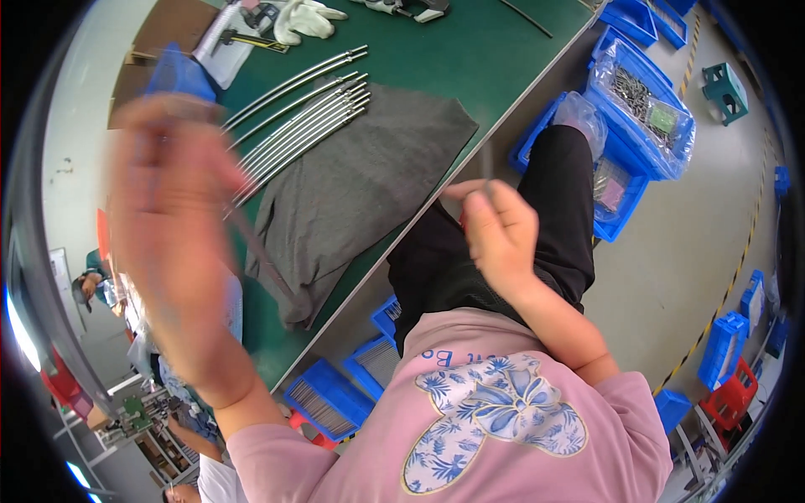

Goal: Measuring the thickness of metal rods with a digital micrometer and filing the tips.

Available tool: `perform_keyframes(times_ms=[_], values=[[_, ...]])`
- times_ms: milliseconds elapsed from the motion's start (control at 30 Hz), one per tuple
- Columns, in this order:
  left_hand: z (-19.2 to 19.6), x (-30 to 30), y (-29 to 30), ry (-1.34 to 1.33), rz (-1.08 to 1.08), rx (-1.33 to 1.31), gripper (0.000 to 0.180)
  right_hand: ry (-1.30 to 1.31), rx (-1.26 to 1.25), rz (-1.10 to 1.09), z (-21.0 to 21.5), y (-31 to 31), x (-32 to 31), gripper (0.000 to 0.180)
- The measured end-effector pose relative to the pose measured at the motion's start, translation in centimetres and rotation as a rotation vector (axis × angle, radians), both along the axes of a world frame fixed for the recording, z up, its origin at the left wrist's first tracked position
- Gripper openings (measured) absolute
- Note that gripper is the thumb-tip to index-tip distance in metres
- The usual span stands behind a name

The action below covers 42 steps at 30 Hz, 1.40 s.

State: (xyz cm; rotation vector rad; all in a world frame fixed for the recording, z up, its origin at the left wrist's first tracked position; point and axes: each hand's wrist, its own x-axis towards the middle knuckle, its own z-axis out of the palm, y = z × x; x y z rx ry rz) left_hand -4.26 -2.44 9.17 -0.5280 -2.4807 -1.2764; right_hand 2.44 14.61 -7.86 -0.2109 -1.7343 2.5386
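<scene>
rods (298, 117) on table (495, 50), cloth (360, 184) beside, bins (646, 109) probably right

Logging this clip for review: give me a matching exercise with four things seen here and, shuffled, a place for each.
Things:
1. metal rods
2. grey cloth
3. white gloves
4. blue bins

Places:
A. floor, right of the table
B. far edge of the green table
C. table, under the rods' near ends
D. side by side on the table, by the left hand

Pairs: 1-D, 2-C, 3-B, 4-A
</scene>
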Motion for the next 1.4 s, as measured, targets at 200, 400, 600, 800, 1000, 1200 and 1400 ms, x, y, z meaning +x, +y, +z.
perform_keyframes(times_ms=[200, 400, 600, 800, 1000, 1200, 1400], values=[[5.8, -2.9, -7.2, -0.035, 0.156, 0.644, 0.021, 0.246, -0.17, 0.117, 1.8, -2.4, 0.0, 0.036], [-4.9, -1.9, -5.3, -0.2, 0.489, 1.108, 0.017, 0.028, -0.336, -0.193, 1.3, -0.5, -1.3, 0.041], [-10.2, 1.4, -5.4, -0.322, 0.687, 1.241, 0.02, -0.045, -0.394, -0.104, 1.2, -0.7, -2.3, 0.036], [-11.0, 6.4, -7.5, -0.576, 0.51, 1.293, 0.031, -0.054, -0.276, -0.076, 0.0, -0.5, -2.9, 0.031], [-8.4, 7.4, -3.3, -0.292, 0.298, 0.148, 0.037, -0.078, -0.304, -0.043, -0.2, 0.1, -3.2, 0.033], [-10.0, 0.4, 2.5, 0.066, -0.231, -0.324, 0.015, -0.062, -0.609, 0.04, 0.1, 3.3, -2.5, 0.044], [-11.3, -0.5, 4.0, 0.033, -0.329, -0.426, 0.011, -0.041, -0.988, 0.26, -0.6, 4.9, -1.8, 0.044]])
